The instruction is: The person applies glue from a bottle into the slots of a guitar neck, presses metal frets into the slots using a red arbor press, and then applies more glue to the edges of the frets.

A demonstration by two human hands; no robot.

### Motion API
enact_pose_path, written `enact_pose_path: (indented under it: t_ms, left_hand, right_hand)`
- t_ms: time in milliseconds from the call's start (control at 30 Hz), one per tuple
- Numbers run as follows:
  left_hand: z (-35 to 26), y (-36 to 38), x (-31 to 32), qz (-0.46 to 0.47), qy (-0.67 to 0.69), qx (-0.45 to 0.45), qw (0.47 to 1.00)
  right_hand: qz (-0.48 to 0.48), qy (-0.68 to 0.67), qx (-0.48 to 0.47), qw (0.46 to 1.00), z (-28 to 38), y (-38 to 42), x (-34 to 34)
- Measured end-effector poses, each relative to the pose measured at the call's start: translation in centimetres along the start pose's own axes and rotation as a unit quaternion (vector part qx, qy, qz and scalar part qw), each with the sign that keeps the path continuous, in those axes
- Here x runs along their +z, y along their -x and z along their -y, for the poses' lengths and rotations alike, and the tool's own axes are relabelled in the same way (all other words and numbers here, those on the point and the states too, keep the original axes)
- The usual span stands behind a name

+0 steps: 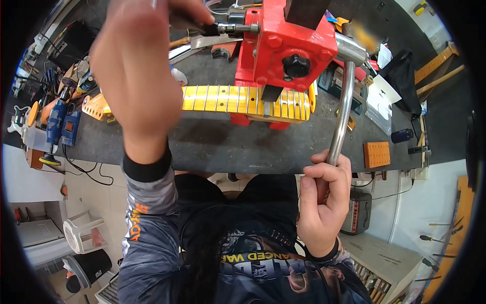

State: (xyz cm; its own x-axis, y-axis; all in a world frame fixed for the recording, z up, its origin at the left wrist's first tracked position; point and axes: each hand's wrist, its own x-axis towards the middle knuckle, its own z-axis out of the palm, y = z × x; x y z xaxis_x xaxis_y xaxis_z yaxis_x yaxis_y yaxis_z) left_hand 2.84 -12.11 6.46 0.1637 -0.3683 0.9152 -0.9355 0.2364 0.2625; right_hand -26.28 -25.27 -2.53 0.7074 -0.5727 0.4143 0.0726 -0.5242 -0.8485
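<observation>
My left hand (139, 76) is raised at the upper left, close to the camera. Its fingers are closed on a black-handled socket wrench (207, 29), partly hidden behind the hand, whose metal end meets a side bolt of the red arbor press (291, 43). My right hand (326, 202) grips the lower end of the press's shiny steel lever (342, 114). Beneath the press lies a yellow guitar neck (217, 99) with metal frets and black dots. The press's dark ram (271, 93) comes down over the neck, with a small metal piece below it.
A blue rotary tool (56, 121) and other tools crowd the bench's left side. At right are an orange block with holes (377, 154), a dark cylinder (402, 135), a clear plastic bag (379, 114) and a black bag (405, 81). A white stool (83, 230) stands on the floor.
</observation>
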Motion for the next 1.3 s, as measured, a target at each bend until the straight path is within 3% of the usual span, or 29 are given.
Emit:
enact_pose_path:
  t_ms: [33, 100, 167, 233, 267, 300, 367, 433, 567, 633, 667, 700, 767, 900, 933, 967, 1033, 1100, 1133, 1167, 1233, 1300]
  left_hand:
    - [-0.7, -1.3, 0.9, -0.051, 0.017, -0.128, 0.99]
    - [-2.2, -5.4, 2.5, -0.019, 0.029, -0.293, 0.955]
    - [2.1, -5.3, 2.9, 0.058, 0.1, -0.393, 0.912]
    - [4.8, -3.7, 2.8, 0.145, 0.107, -0.423, 0.888]
    - [7.4, -1.8, 1.2, 0.246, 0.131, -0.423, 0.863]
    - [4.6, -1.3, 2.2, 0.183, 0.126, -0.428, 0.876]
    - [4.9, -0.1, 1.9, 0.21, 0.103, -0.478, 0.847]
    - [3.6, 1.7, 1.7, 0.189, 0.123, -0.464, 0.857]
    - [2.2, 5.4, -0.1, 0.183, 0.101, -0.438, 0.874]
    - [-0.2, 6.5, 0.0, 0.198, -0.117, -0.306, 0.924]
    - [-0.2, 7.4, -0.8, 0.251, -0.196, -0.197, 0.927]
    - [-0.5, 7.7, -1.1, 0.25, -0.191, -0.193, 0.929]
    - [-1.0, 8.0, -1.7, 0.371, -0.185, -0.126, 0.901]
    - [0.2, 9.1, -1.5, 0.441, -0.247, -0.099, 0.857]
    - [0.5, 9.4, -1.5, 0.426, -0.235, -0.092, 0.869]
    - [0.6, 9.4, -1.5, 0.423, -0.237, -0.089, 0.87]
    - [0.6, 9.4, -1.5, 0.424, -0.224, -0.099, 0.872]
    - [1.0, 9.8, -1.4, 0.405, -0.217, -0.093, 0.883]
    - [0.9, 9.8, -1.4, 0.4, -0.212, -0.093, 0.887]
    - [0.8, 9.8, -1.4, 0.397, -0.207, -0.092, 0.889]
    - [1.0, 10.0, -1.4, 0.394, -0.209, -0.09, 0.891]
    - [1.0, 10.0, -1.4, 0.39, -0.211, -0.085, 0.892]
  right_hand:
    - [0.004, -0.003, -0.006, 1.0, 0.1, 0.0, 0.0]
    - [0.006, -0.013, 0.0, 1.0, 0.3, 0.2, -0.2]
    - [0.005, -0.03, 0.006, 1.0, 0.3, 0.3, -0.1]
    - [-0.002, -0.062, 0.018, 0.998, 0.2, 0.3, -0.1]
    - [-0.006, -0.063, 0.018, 0.998, 0.3, 0.3, -0.2]
    - [0.006, -0.065, 0.031, 0.997, 0.4, 0.3, -0.5]
    - [0.017, -0.066, 0.048, 0.997, 0.4, 0.6, -0.5]
    - [0.001, -0.119, 0.057, 0.991, 0.3, 0.6, -0.2]
    - [0.013, -0.093, 0.047, 0.994, 0.4, 0.4, -0.6]
    - [0.022, -0.072, 0.019, 0.997, 0.2, 0.3, -0.6]
    - [0.022, -0.072, 0.012, 0.997, 0.3, 0.3, -0.6]
    - [0.018, -0.068, 0.011, 0.997, 0.4, 0.3, -0.7]
    - [0.022, -0.076, 0.018, 0.997, 0.5, 0.2, -0.6]
    - [0.045, -0.111, 0.003, 0.993, 0.1, -0.1, -1.2]
    - [0.097, -0.092, 0.033, 0.99, 1.1, -0.4, -2.5]
    - [0.166, -0.117, 0.24, 0.949, 5.1, -1.4, -4.9]
    - [0.129, -0.294, 0.114, 0.94, 3.6, -1.8, -6.5]
    - [0.123, -0.312, 0.028, 0.942, 4.9, -3.6, -7.8]
    - [0.127, -0.159, 0.278, 0.939, 9.3, -8.5, -8.5]
    - [0.154, -0.318, -0.085, 0.932, 6.0, -8.1, -8.5]
    - [0.13, -0.205, -0.163, 0.956, 7.9, -13.9, -7.6]
    - [0.115, -0.187, -0.16, 0.962, 8.2, -20.2, -6.6]
